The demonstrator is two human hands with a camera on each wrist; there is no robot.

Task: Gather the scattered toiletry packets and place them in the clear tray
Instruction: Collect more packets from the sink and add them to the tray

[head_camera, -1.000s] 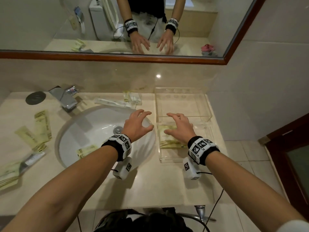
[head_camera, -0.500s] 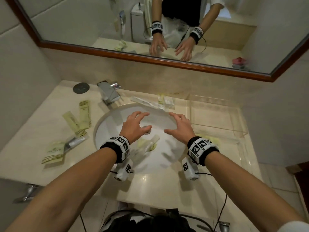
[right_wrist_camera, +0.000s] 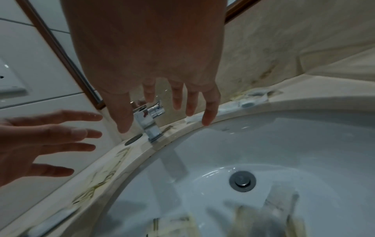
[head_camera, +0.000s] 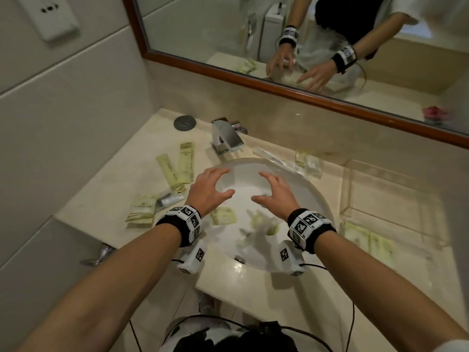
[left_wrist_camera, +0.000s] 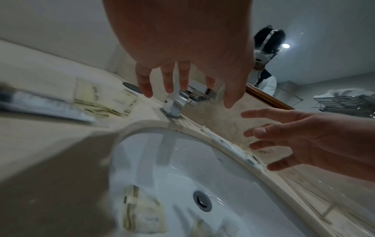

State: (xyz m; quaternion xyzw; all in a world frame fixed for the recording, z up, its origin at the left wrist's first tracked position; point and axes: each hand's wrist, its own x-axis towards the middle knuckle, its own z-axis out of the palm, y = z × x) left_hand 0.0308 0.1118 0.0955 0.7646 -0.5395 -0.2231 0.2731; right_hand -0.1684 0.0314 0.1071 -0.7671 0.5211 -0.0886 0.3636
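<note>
On the left of the counter [head_camera: 106, 189] lie two long thin packets [head_camera: 177, 168]. Their long sides run away from the person, toward the wall, and they lean a little toward each other. Nearer the person sits a flat square packet [head_camera: 142, 210] with a small tube [head_camera: 170, 198] just beside it, lying crosswise.

The left hand [head_camera: 206, 190] is up over the left rim of the sink [head_camera: 314, 196], fingers spread wide, holding nothing. Below it in the bowl lies a square packet [head_camera: 224, 216], flat on the slope. Next to it is a crinkly clear packet [head_camera: 258, 224]; it is too blurry to say which way it points.

The right hand [head_camera: 275, 193] is up over the middle of the bowl, fingers wide too, holding nothing.

Behind the sink lies a long clear packet [head_camera: 276, 161], slanting toward the clear tray [head_camera: 347, 212] on the right. Some packets [head_camera: 368, 241] already lie in the tray's near end.

These packets look light, thin and bendy. The plastic may be slippery, more so in the bowl. I think it is best to pinch one by an edge or corner, or slide it up the slope first.
</note>
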